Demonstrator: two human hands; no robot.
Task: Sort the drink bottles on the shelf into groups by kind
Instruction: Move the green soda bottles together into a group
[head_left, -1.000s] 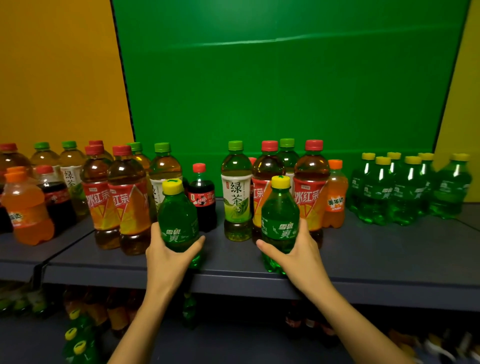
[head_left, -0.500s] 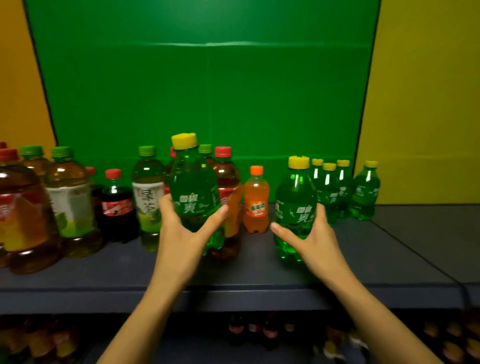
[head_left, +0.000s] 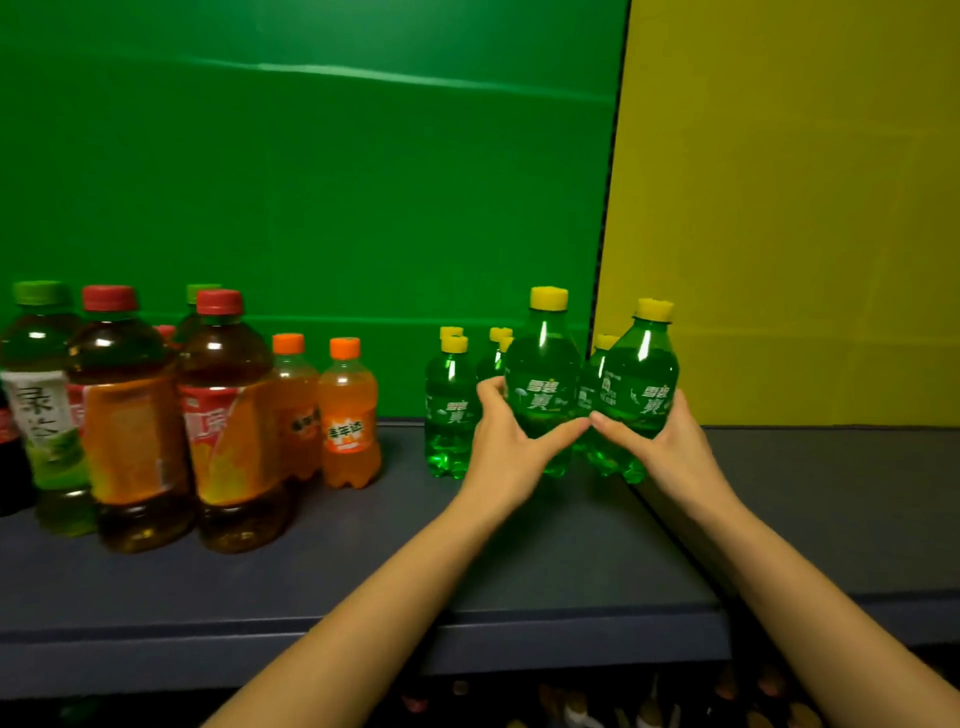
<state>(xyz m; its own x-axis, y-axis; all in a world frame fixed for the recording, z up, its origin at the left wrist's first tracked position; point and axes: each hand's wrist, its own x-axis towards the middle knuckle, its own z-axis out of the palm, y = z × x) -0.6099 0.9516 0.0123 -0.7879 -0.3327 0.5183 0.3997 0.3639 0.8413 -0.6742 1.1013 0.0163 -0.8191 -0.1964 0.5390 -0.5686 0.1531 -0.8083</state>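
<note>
My left hand (head_left: 511, 441) grips a green soda bottle with a yellow cap (head_left: 543, 379). My right hand (head_left: 657, 447) grips a second green soda bottle (head_left: 640, 387), tilted slightly to the right. Both bottles sit side by side just in front of a group of several like green bottles (head_left: 451, 410) on the grey shelf (head_left: 363, 561). My thumbs nearly touch between the two bottles. To the left stand two small orange soda bottles (head_left: 347, 415), brown iced-tea bottles with red caps (head_left: 228, 415) and a green-tea bottle (head_left: 44, 410).
A dark cola bottle (head_left: 8, 457) peeks in at the far left edge. A green panel (head_left: 311, 182) and a yellow panel (head_left: 779, 208) back the shelf. More bottles lie dimly on a lower level (head_left: 571, 706). The shelf's right part (head_left: 841, 493) is bare.
Both hands have carried their green bottles to the right, up to the group of green bottles. The view has swung right with them, so the left bottles have slid out of sight.
</note>
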